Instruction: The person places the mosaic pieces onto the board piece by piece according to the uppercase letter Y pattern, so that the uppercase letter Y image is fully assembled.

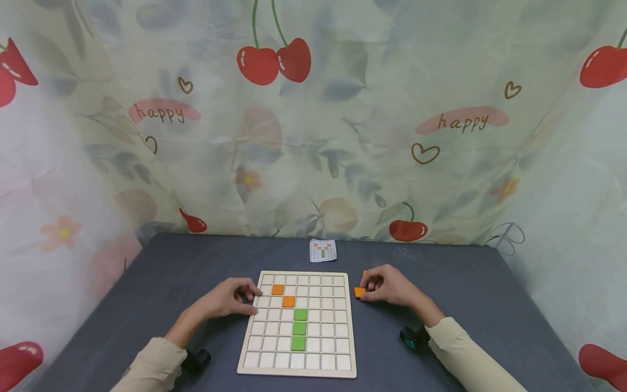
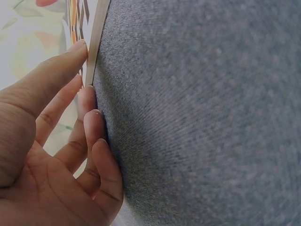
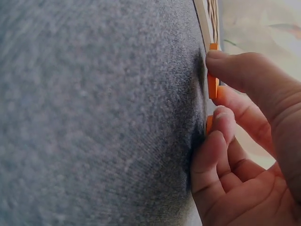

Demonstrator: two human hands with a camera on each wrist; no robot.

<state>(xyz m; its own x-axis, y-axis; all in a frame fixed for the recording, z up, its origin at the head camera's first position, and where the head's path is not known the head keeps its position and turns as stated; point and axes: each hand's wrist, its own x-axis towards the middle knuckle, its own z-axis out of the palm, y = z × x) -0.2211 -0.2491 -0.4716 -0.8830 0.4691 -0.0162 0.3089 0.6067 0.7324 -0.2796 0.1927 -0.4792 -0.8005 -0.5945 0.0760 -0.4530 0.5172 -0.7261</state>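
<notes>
A pale wooden grid board (image 1: 329, 369) lies flat on the dark table. Two orange square tiles, one a square tile (image 1: 277, 289) near its upper left and another (image 1: 289, 301) diagonally below, lead to a column of green tiles (image 1: 300, 328). At the board's left edge, my left hand (image 1: 227, 297) rests its thumb and fingertips against the rim, other fingers loosely bent. Right of the board, my right hand (image 1: 392, 286) pinches an orange tile (image 3: 213, 84) between thumb and forefinger, low over the cloth. Another orange tile (image 3: 209, 124) lies by its bent fingers, partly hidden.
A small pattern card (image 1: 323, 250) with a coloured grid lies beyond the board at the table's far edge. Printed curtains (image 1: 313, 136) hang behind and at both sides. Dark cloth (image 1: 441, 272) covers the table.
</notes>
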